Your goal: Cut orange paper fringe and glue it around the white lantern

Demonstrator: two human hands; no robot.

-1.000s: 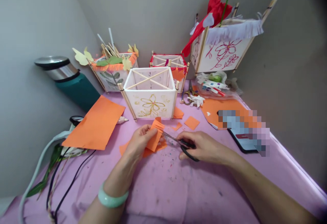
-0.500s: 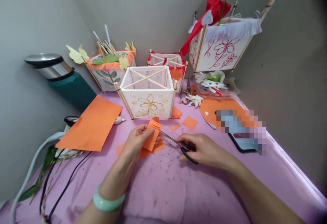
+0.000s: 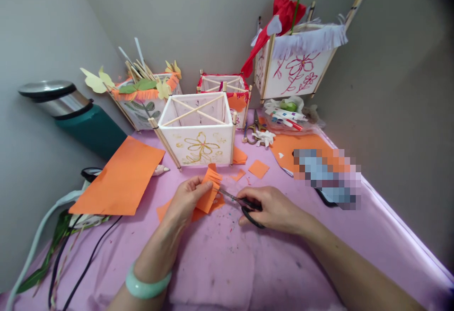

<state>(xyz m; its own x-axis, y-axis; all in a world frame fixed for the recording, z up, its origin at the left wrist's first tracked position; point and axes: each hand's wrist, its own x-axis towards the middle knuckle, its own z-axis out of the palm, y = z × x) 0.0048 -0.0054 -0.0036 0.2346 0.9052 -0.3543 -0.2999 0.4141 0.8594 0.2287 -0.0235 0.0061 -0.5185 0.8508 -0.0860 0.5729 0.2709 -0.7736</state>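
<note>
Between the thumb and fingers of my left hand (image 3: 186,199) is a strip of orange paper (image 3: 208,198), its upper part slit into a fringe. My right hand (image 3: 271,209) is closed around the black handles of a pair of scissors (image 3: 252,217). The scissor blades point left and reach the paper's right edge; the tips are partly hidden there. Under the strip lie more orange paper scraps (image 3: 163,210). Just beyond my hands stands a white box lantern (image 3: 196,147) with a yellow flower drawn on its front and crossed sticks on top.
At left are a large orange sheet (image 3: 122,178), a teal bottle (image 3: 95,128) and cables (image 3: 94,254). Behind stand decorated boxes, including a fringed one (image 3: 294,72). Markers (image 3: 289,117), other scissors (image 3: 251,134), orange squares (image 3: 258,169) and a blurred phone (image 3: 328,197) lie to the right.
The whole view has shifted slightly, so the objects appear further left. The scissors remain at the paper's right edge, and both hands keep their hold.
</note>
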